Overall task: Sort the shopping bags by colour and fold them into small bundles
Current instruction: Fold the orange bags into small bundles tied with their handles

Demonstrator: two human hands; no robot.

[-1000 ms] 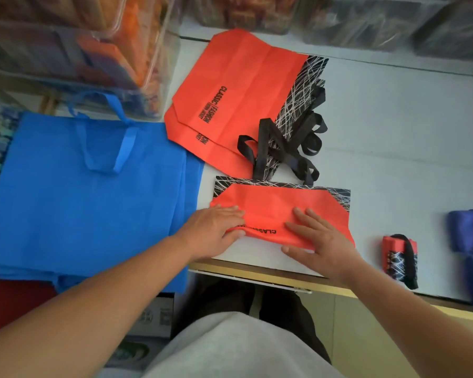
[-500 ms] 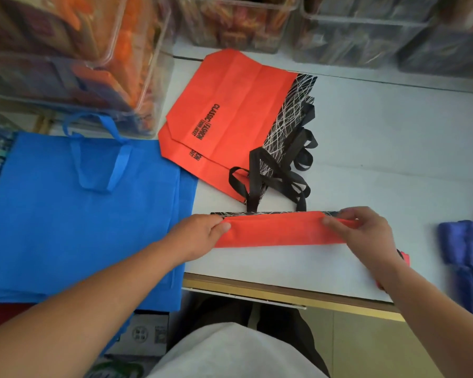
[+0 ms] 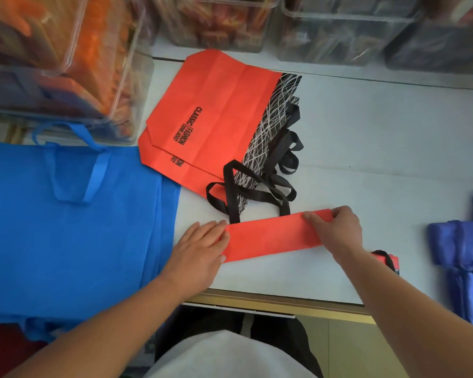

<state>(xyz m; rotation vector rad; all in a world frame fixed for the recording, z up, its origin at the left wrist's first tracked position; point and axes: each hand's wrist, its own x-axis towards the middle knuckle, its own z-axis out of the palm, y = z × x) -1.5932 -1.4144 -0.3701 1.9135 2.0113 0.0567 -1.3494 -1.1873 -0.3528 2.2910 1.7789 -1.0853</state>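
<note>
Head cam: left hand [image 3: 200, 249] lies flat, fingers straight, pressing the left end of the red bag strip [image 3: 271, 238]. Right hand [image 3: 336, 230] pinches its right end, fingers curled over the far edge. The strip lies near the front edge of the bench [image 3: 366, 137], folded long and narrow, not yet a bundle.

Done, judging by layout: one red bundle [image 3: 388, 261] just behind the right wrist, violet-blue bundles [image 3: 459, 257] at far right.

Left: blue bags [image 3: 66, 241] stacked flat on the left, at least two flat red bags [image 3: 216, 110] further back. Colours look sorted, most folding is pending. Clear bins [image 3: 66, 64] sit at the back.
</note>
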